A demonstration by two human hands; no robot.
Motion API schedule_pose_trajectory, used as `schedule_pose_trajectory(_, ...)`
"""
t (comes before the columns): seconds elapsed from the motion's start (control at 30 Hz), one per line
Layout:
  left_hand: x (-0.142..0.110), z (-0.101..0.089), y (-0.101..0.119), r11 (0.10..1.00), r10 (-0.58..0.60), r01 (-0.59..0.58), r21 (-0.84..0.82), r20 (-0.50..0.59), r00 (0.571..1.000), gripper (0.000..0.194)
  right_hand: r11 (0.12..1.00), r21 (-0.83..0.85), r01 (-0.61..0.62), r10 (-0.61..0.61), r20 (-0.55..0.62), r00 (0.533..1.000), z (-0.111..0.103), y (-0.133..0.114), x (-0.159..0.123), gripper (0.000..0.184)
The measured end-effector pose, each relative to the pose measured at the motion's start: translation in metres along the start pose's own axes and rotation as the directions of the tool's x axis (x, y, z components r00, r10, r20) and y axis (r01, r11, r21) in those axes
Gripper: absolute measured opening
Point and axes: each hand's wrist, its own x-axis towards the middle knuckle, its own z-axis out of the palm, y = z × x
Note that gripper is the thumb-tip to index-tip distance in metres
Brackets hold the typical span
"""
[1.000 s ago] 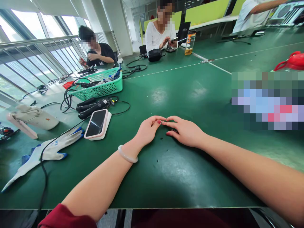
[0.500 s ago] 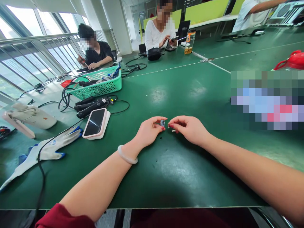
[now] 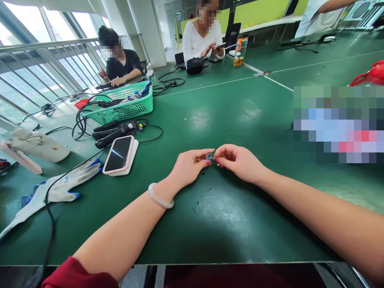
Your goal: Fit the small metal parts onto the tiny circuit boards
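My left hand (image 3: 189, 166) rests on the green table (image 3: 216, 224) and pinches a tiny blue-grey part (image 3: 209, 156) between thumb and fingertips. My right hand (image 3: 238, 161) is just to its right, fingers closed in a pinch on something very small that touches the same part. The two hands meet fingertip to fingertip at the table's middle. A pale bangle (image 3: 160, 197) is on my left wrist.
A phone on a white pad (image 3: 119, 154) lies left of my hands, with a work glove (image 3: 54, 190), black cables and tools (image 3: 115, 132) and a green basket (image 3: 123, 106) beyond. Two people sit at the far side. A red object (image 3: 372, 74) is at right.
My hands lifted slightly off the table; the small part came up in my left fingers, and my right fingertips have closed in against it.
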Motion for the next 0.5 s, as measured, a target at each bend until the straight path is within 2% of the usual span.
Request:
schedule_pose_trajectory(0.2, -0.003, -0.0003, 0.0047, 0.984, 0.08, -0.079, 0.163, 0.0, 0.997, 0.035, 0.998, -0.047, 0.033, -0.036, -0.061, 0.997, 0.0007, 0.004, -0.0008, 0.018)
schedule_pose_trajectory(0.5, -0.0041, 0.0036, 0.0064, 0.996, 0.056, -0.057, 0.065, 0.02, 0.998, 0.037, 0.997, -0.036, 0.063, -0.067, -0.116, 0.991, 0.0039, 0.0042, -0.0024, 0.017)
